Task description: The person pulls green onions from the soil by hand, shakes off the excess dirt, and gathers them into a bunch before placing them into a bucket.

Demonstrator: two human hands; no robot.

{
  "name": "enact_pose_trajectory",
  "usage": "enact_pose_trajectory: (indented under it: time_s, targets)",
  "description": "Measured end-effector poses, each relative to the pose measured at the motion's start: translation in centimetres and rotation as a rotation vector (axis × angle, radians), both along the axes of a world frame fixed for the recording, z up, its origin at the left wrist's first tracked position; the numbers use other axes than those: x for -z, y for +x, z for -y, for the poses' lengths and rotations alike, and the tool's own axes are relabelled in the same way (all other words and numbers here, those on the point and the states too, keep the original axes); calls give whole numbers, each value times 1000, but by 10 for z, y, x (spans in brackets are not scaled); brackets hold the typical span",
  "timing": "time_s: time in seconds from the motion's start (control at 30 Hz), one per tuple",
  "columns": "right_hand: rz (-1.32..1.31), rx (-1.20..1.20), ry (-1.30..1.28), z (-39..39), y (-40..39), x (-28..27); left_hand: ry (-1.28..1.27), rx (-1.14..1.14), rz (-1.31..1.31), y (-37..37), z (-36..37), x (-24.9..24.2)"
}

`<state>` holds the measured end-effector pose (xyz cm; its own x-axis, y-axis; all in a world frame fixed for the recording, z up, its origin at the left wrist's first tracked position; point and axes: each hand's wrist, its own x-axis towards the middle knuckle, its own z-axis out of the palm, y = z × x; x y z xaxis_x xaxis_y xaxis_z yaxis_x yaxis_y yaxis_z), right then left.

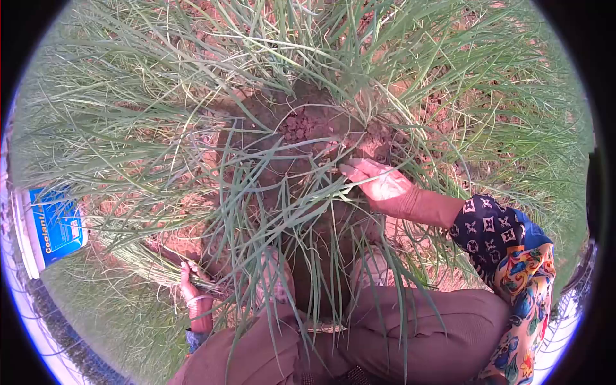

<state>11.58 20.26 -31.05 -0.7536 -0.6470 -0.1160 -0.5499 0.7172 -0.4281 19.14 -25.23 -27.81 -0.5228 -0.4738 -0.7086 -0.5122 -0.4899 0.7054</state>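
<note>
My left hand [187, 280] is low on the left, its fingers wrapped round a bundle of onion seedlings [144, 264]. The long, thin leaves of that bunch point out to the left. Near the middle, my right hand [388, 190] reaches in from the right with thumb and fingers closed on green onion seedlings [292, 205]. Their leaves fan out left and down toward my knees. The fingertips are partly hidden by stalks, close to the bare reddish soil [301, 125].
Dense rows of standing onion plants [500, 102] surround me. A blue and white bucket [58, 228] lettered "Coolant" stands at the far left. My shoes [369, 266] and bent knees [436, 321] are just below the leaves.
</note>
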Motion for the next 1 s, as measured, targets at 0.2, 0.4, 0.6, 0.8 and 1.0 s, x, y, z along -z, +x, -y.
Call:
enact_pose_trajectory:
  time_s: [0.2, 0.4, 0.6, 0.8, 1.0]
  targets:
    - [213, 111, -319, 8, 5, -13, 41, -15, -17, 8, 22, 17]
    - [440, 798, -101, -16, -43, -23, 31, 33, -7, 8, 23, 16]
    - [320, 805, 64, -15, -62, 15, 16, 13, 14, 5, 22, 19]
    - [238, 783, -108, -23, -59, 19, -14, 109, 23, 8, 27, 20]
    - [145, 410, -27, -43, -69, 25, 52, 61, 25, 4, 22, 15]
